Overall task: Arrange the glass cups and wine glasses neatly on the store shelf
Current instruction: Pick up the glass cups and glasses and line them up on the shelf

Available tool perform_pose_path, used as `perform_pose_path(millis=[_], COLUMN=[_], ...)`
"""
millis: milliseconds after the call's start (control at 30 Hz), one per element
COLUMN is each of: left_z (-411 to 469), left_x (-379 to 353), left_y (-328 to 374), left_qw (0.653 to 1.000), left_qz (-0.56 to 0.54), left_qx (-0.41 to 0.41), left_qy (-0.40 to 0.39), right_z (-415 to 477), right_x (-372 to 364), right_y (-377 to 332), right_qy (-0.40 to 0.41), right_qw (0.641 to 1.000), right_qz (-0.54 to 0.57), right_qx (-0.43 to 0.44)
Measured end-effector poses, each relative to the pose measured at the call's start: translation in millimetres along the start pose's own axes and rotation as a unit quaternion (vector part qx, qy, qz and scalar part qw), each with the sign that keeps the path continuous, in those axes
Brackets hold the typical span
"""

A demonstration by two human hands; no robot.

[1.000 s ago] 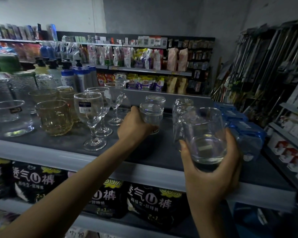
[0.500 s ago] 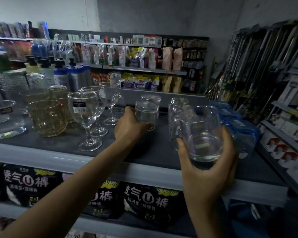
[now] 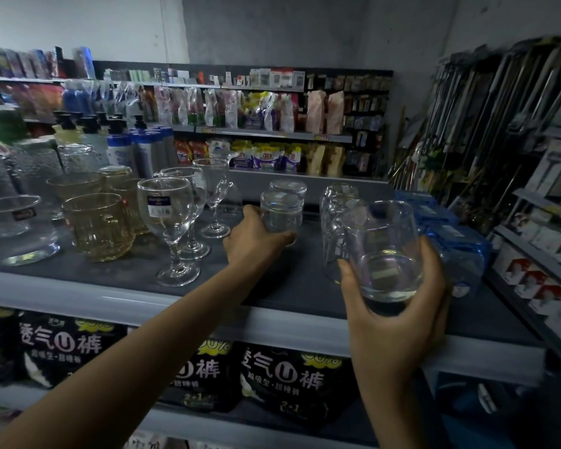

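Centre frame, left hand (image 3: 256, 238) clasps inverted small cup (image 3: 280, 215) on shelf (image 3: 208, 315); lower right, right hand (image 3: 392, 322) cradles stemless tumbler (image 3: 382, 251); slick, brittle glass, best held round the body.

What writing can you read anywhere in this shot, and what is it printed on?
"透气U裤": black packs under the glass shelf.
"超吸型·甜睡裤": same packs, smaller line.
"2+1": same packs, near the bottom.
Front wine glass sticker: too small to read.
Bowl label, back-shelf packaging: blurred.
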State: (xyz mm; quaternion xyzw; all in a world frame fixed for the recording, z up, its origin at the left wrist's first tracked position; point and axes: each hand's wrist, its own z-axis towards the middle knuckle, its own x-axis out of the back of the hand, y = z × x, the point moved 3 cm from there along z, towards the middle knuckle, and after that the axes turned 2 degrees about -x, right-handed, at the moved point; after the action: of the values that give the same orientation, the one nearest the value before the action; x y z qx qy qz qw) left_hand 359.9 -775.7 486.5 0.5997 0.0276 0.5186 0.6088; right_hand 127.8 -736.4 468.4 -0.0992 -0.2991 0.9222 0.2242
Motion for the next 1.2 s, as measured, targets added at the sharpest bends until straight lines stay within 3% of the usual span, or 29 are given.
perform_pose_path(millis=[1033, 1200], left_z=[10, 6], left_x=[-7, 4], left_y=[-12, -6], left_qw=[0.999, 0.995], left_qz=[0.039, 0.007], left_qx=[0.020, 0.046], left_qy=[-0.010, -0.084], right_z=[0, 2], right_x=[0, 1], right_y=[3, 3], right_qy=[0.004, -0.010], right_qw=[1.000, 1.000], right_qz=[-0.019, -0.003], right_qx=[0.008, 0.023])
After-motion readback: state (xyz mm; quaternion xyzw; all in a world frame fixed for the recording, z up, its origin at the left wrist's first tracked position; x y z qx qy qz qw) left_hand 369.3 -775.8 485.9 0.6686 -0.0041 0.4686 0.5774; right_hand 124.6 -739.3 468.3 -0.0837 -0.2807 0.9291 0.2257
